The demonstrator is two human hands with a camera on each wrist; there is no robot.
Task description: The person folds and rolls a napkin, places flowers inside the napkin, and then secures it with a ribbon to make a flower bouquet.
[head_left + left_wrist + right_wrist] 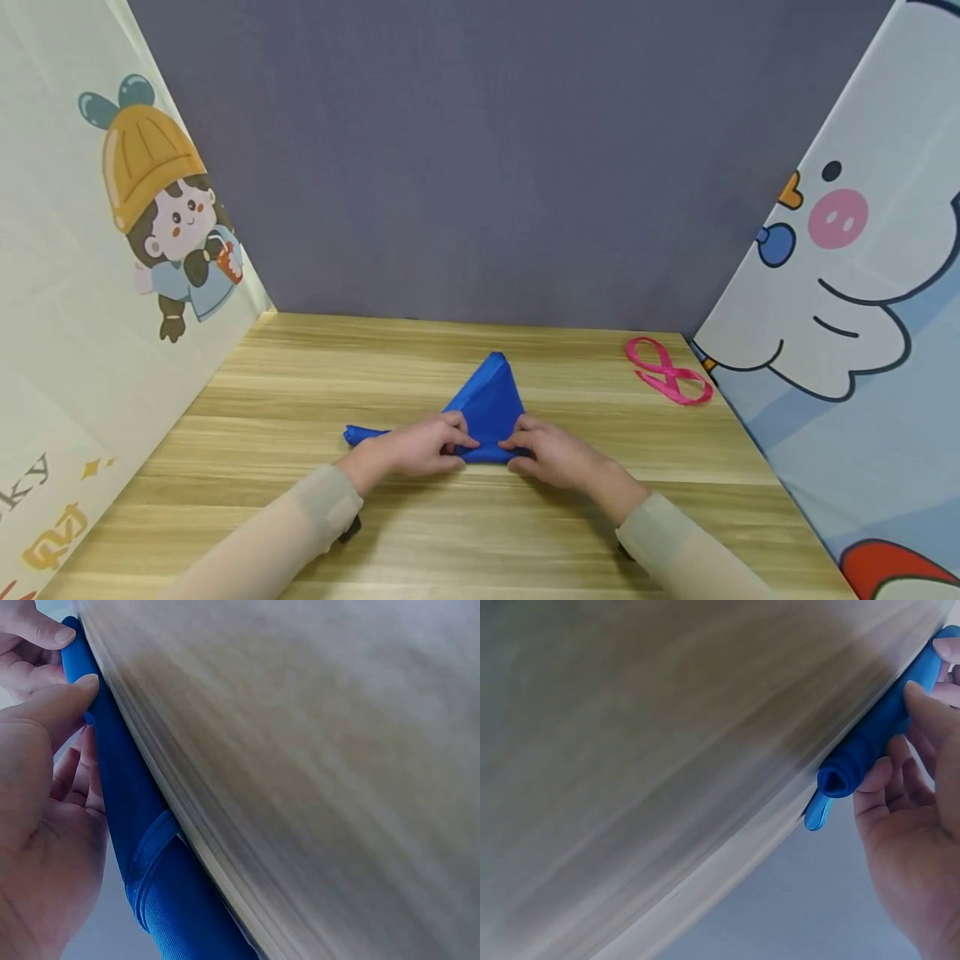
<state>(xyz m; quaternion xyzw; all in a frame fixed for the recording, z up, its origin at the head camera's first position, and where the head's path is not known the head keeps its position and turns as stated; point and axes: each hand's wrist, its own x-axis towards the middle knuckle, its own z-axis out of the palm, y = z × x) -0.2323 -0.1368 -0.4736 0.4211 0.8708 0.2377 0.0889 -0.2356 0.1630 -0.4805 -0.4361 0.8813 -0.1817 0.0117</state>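
Observation:
A blue cloth (486,408) lies on the table, its far part tapering to a point and its near edge rolled into a tube. My left hand (426,443) pinches the roll between thumb and fingers, left of its middle. On the other side, my right hand (558,452) grips the same roll near its right end. In the left wrist view the rolled cloth (120,765) runs on past the left hand, with a fold across it. The right wrist view shows the coiled end of the roll (847,769) and a small blue flap below it.
A pink ribbon (670,372) lies in a loop at the table's back right. The wooden table (315,375) meets a grey panel (480,167) at the back. Printed cloth walls stand at left and right.

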